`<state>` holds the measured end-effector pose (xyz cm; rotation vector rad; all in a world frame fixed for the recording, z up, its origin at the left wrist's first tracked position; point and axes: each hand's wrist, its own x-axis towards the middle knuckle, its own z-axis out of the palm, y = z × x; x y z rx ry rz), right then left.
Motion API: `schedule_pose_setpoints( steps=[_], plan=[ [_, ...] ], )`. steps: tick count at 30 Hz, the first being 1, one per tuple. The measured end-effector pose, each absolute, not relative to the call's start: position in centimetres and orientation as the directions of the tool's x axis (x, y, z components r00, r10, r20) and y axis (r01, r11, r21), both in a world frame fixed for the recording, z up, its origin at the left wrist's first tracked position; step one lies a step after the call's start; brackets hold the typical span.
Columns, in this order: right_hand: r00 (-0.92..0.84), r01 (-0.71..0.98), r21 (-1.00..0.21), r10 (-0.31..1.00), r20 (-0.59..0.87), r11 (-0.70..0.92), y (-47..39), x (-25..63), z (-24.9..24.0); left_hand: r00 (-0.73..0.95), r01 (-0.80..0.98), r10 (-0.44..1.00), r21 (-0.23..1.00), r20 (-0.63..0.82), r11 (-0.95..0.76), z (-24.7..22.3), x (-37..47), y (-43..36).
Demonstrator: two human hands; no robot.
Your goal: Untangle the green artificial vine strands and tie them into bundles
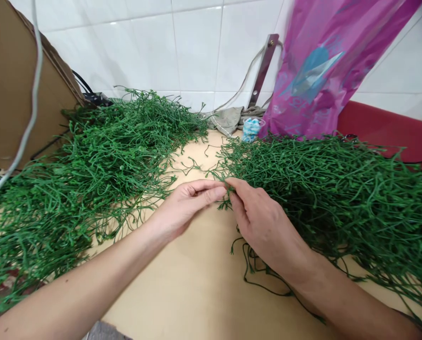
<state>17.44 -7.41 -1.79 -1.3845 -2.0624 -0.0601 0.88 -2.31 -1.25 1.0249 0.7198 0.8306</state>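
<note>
My left hand point(193, 200) and my right hand point(262, 215) meet over the middle of the tabletop. Their fingertips are pinched together around thin green strands point(225, 204) with small knobby ends, which poke out below the fingers. A large heap of similar strands point(341, 184) lies beside and behind my right hand. To the left, another heap of strands point(111, 146) spreads from the wall towards my left forearm. A few loose dark green strands point(255, 271) hang or lie under my right wrist. How many strands sit between my fingers is hidden.
A cardboard box point(26, 89) stands at the left, with a white cable point(35, 89) in front. Against the tiled wall point(196, 47) are a metal bracket point(263, 68), a grey cloth point(228, 119), a cup with blue-and-white contents point(251, 128), a purple plastic bag point(313, 71) and a red object point(388, 127).
</note>
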Motion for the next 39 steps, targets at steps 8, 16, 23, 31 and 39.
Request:
schedule_pose_setpoints(
  steps=[8, 16, 23, 31, 39],
  plan=[
    [-0.327, 0.849, -0.240, 0.825, 0.460, 0.471, -7.4, 17.6, -1.0, 0.490, -0.504, 0.850, 0.732, -0.194, 0.458, -1.4, 1.3, -2.2],
    [-0.700, 0.636, -0.201, 0.667, 0.254, 0.745, -7.2, 18.2, -0.7, 0.589, -0.517, 0.794, 0.685, -0.149, 0.512, -0.2, 0.4, -2.1],
    [-0.641, 0.752, 0.051, 0.711, 0.289, 0.657, -6.8, 19.2, -1.1, 0.445, -0.109, 0.857, 0.965, 0.260, -0.237, -0.3, -0.1, -2.3],
    [-0.460, 0.831, -0.103, 0.779, 0.425, 0.547, -6.1, 21.1, -1.8, 0.781, 0.006, 0.537, 0.855, 0.320, -0.518, -0.5, -0.6, -2.8],
    [-0.422, 0.875, -0.010, 0.775, 0.471, 0.483, -5.8, 21.9, -2.7, 0.981, 0.178, 0.100, 0.980, -0.169, -0.089, 3.7, -1.8, -4.7]
  ],
)
